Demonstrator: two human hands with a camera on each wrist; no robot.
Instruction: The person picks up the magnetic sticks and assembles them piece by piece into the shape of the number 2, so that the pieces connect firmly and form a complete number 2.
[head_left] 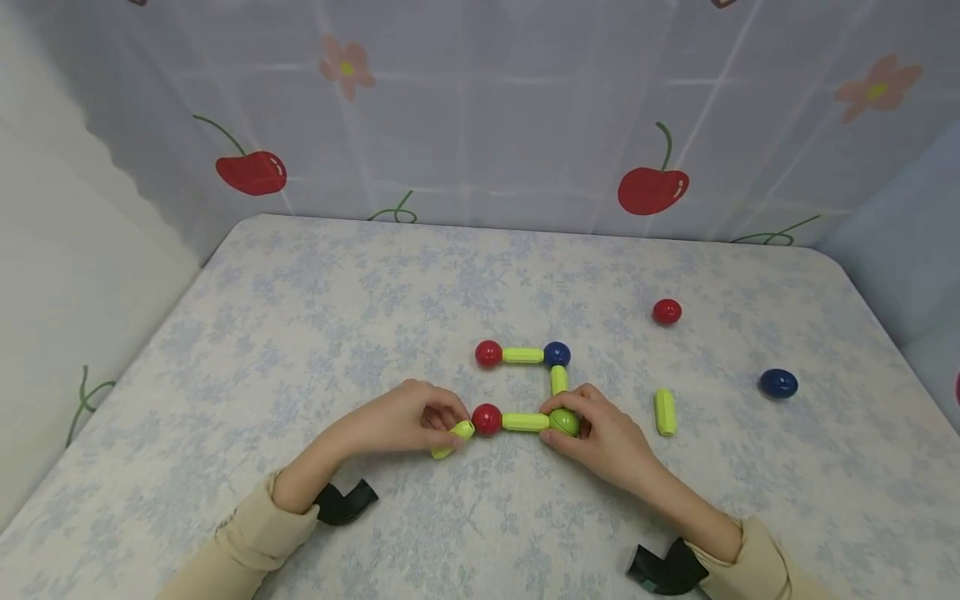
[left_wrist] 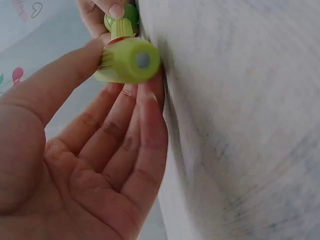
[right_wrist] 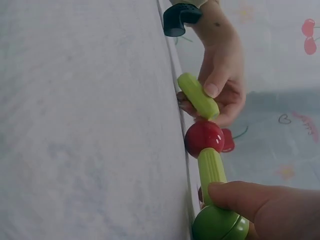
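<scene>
In the head view, a shape of yellow-green magnetic sticks and coloured balls lies on the table. My left hand pinches a loose yellow-green magnetic stick between thumb and fingers, its end close against the near red ball; whether they touch I cannot tell. At the near right corner, my right hand grips the green ball. A stick joins the red and green balls. Another stick runs up to a blue ball, and a further stick leads left to the far red ball.
To the right lie a loose stick, a loose red ball and a loose blue ball. A flower-patterned cloth covers the table. Behind it hangs a cherry-print curtain. Black camera mounts sit at both wrists.
</scene>
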